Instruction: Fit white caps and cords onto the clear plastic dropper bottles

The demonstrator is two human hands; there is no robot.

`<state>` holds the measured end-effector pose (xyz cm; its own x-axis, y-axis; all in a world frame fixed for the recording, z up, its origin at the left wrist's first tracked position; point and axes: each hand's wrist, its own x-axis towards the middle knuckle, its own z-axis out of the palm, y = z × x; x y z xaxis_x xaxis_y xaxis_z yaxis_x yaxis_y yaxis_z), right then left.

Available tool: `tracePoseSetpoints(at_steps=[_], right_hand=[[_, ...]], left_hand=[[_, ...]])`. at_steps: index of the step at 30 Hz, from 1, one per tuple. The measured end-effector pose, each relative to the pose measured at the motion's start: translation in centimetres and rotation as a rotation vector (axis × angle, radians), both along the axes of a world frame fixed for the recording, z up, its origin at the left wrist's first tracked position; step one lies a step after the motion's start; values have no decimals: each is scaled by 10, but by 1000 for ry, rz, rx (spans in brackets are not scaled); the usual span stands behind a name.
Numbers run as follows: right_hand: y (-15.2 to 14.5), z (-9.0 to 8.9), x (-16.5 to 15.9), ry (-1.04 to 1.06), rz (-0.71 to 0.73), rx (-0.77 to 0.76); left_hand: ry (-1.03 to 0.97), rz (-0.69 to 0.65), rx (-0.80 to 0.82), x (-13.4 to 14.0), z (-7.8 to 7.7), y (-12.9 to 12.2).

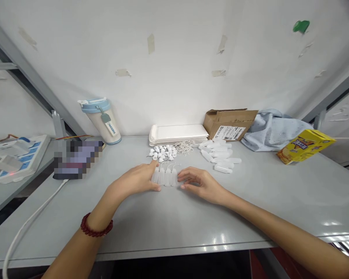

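Before me: a row of frosted translucent-white plastic tubes (168,178); a loose heap of matching cloudy-white tubes (221,154); small bright-white plastic caps (163,152); thin cream strings (185,147); a flat white stack (180,133). Worn by me: a dark-red beaded bracelet (95,233), one colour throughout. My table (192,228): glossy plain grey. Further items: brown cardboard carton (229,118), white label printed black; crumpled pale blue-grey cloth (273,130), flecked darker; yellow rectangular snack box (306,146), purple-and-white lettering; cream cylindrical tumbler (100,124), light-blue lid and base; white oblong power strip (30,163), blue panels, red light; long white cable (36,213). Wall (177,93): off-white, patched with beige tape scraps (151,43).
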<state>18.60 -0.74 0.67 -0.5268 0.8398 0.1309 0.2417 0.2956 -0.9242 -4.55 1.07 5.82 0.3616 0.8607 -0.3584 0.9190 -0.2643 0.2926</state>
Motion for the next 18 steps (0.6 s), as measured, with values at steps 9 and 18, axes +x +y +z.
tracePoseSetpoints(at_steps=[9,18], right_hand=[[1,-3,1,11,4,20],[2,-1,1,-10,-11,59]], left_hand=[[-28,-31,8,3,-4,-1],[-11,8,12,7,-5,-2]])
